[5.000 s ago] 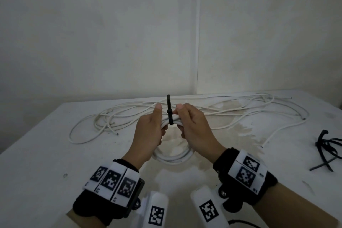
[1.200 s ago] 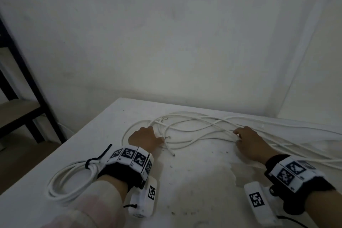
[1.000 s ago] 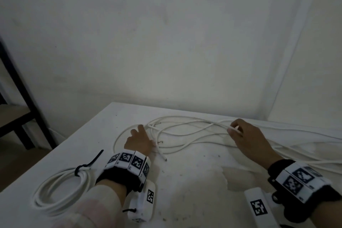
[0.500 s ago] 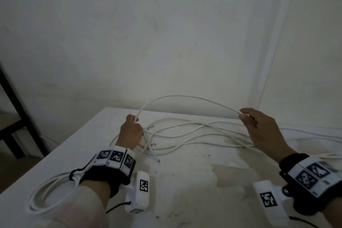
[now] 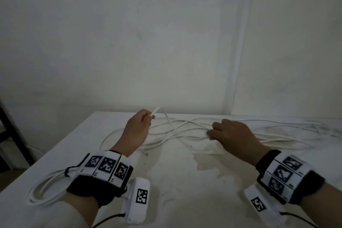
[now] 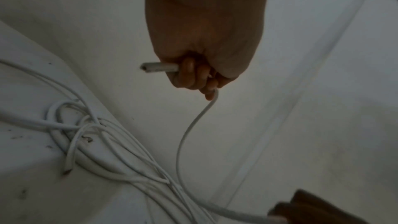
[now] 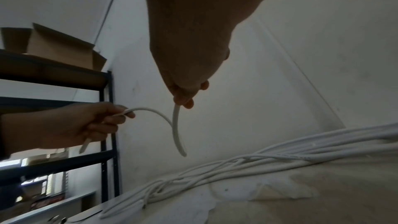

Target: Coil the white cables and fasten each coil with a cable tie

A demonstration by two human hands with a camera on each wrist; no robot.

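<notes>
- L hand: raised off table, fingers curled round white cable near its cut end; short stub sticks out past little-finger side in L wrist view.
- Same cable: drops from L fist in a loose arc, runs across to R hand.
- R hand: low over table, fingers and thumb pinched on that cable; in R wrist view, cable leaves fingertips and bends down, then arcs up to L hand.
- Gap betw. hands: short slack span only, hanging clear of surface.
- Loose cable bundle: uncoiled on table, under and beyond R hand, trailing off to its outer side; strands cross and tangle below L hand. No. of separate cables: cannot tell.
- Free cut end: lies on table just wrist-side of L hand, untouched.
- Finished coil: flat on table beside L wrist, outer side; dark cable tie round it at point nearest wrist strap. Not held.
- Wrist straps w/ marker tags on both forearms; white camera pod under L wrist.
- Dark shelving unit beyond L hand; open cardboard box on upper shelf.
- Table top: stained, patchy betw. hands.
</notes>
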